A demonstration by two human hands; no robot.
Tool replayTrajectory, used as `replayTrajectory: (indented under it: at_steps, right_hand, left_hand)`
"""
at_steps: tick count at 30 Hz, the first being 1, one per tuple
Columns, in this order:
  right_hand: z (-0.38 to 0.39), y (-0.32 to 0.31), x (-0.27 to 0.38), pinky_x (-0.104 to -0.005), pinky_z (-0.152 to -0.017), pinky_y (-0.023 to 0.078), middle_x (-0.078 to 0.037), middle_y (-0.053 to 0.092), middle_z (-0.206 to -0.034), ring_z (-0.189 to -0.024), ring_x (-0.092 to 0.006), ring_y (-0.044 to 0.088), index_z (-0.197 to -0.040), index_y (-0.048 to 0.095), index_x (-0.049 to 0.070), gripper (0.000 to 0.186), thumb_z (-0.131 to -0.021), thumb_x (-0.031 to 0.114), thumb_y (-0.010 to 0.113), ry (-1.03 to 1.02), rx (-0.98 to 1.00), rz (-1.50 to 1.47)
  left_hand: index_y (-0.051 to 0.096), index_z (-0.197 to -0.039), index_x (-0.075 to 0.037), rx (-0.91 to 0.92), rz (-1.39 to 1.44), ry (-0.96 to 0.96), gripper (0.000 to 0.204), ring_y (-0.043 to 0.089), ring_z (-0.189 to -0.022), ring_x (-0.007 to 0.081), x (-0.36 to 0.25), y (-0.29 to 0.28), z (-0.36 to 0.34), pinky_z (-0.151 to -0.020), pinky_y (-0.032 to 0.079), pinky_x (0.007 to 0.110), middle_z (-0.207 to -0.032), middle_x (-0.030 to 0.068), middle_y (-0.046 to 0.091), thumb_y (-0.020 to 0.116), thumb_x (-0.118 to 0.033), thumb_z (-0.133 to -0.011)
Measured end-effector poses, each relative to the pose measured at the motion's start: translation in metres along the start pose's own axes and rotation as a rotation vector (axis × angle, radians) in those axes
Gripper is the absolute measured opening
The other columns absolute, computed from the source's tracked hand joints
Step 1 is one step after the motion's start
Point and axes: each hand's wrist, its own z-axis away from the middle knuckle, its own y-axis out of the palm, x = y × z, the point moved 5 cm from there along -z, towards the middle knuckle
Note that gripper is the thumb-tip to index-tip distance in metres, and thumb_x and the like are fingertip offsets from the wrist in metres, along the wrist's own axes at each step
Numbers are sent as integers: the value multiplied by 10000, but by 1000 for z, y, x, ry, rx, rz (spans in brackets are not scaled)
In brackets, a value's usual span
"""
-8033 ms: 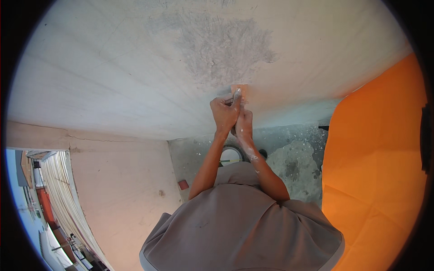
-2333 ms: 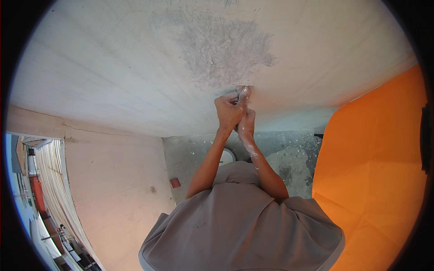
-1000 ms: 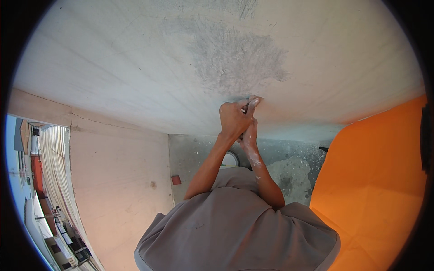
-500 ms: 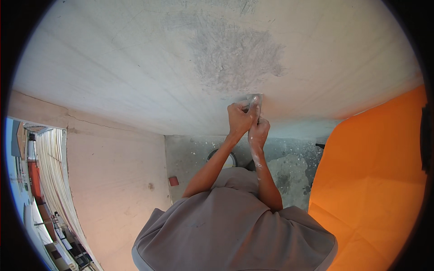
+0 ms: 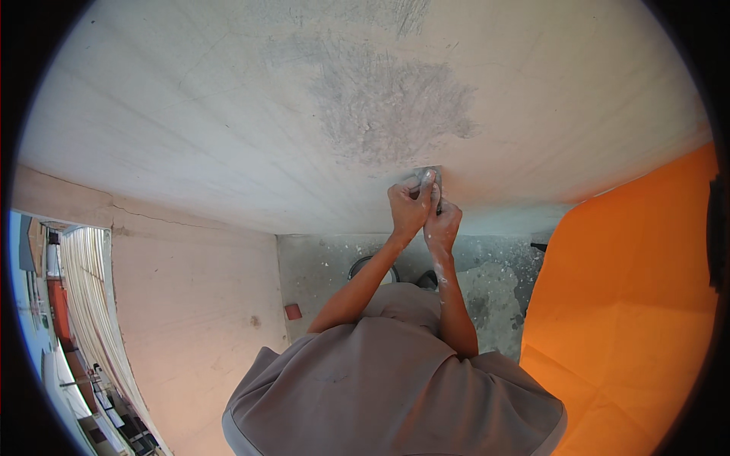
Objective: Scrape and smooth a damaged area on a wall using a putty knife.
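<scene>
Both my hands are together on a small flat scraper with a greyish blade, its edge close to the pale wall. My left hand is closed on the blade, thumb up along its face and fingers curled on the left. Just below and to the right, my right hand is wrapped around the lower part of the scraper, which is mostly hidden. White smears mark the fingers and right forearm. Above the blade spreads a rough grey patch on the wall.
A bucket stands on the paint-spattered grey floor, partly behind my left forearm. A small dark-red block lies by the left side wall. A large orange sheet rises on the right. An opening is at far left.
My hands and the scraper have shifted slightly to the right along the wall. The whole view has moved a little. Both hands keep their hold.
</scene>
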Motion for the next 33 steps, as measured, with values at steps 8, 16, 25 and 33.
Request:
replayTrajectory:
  at_steps: [8,16,25,33]
  right_hand:
    - [11,33,-4,-367,-583,450,-90,636,-634,-660,-105,540,-809,668,-112,547,-1080,349,555,115,30,-379]
    - [3,33,1,-343,-584,450,-36,635,-671,-670,-108,555,-795,669,-99,529,-1070,342,569,200,83,-495]
    - [7,8,12,-376,-526,413,-129,620,-633,-556,-166,544,-805,685,-78,535,-1074,371,574,38,65,-228]
    - [26,28,-6,-467,-541,438,-271,629,-667,-551,-390,645,-862,731,-63,520,-1055,396,582,93,104,22]
  left_hand:
    - [718,-791,52,56,-89,96,297,539,-596,36,-50,-5,-6,-526,440,268,-599,12,634,731,-187,-967]
    - [729,-799,44,41,-228,136,290,532,-559,52,-68,-3,-10,-511,426,288,-567,69,612,732,-199,-956]
    - [735,-788,54,10,55,15,350,529,-594,42,-27,-9,5,-519,425,265,-634,16,664,704,-218,-1006]
    - [762,-849,51,-35,61,-132,361,578,-643,47,11,-36,16,-554,451,240,-719,46,719,673,-244,-1038]
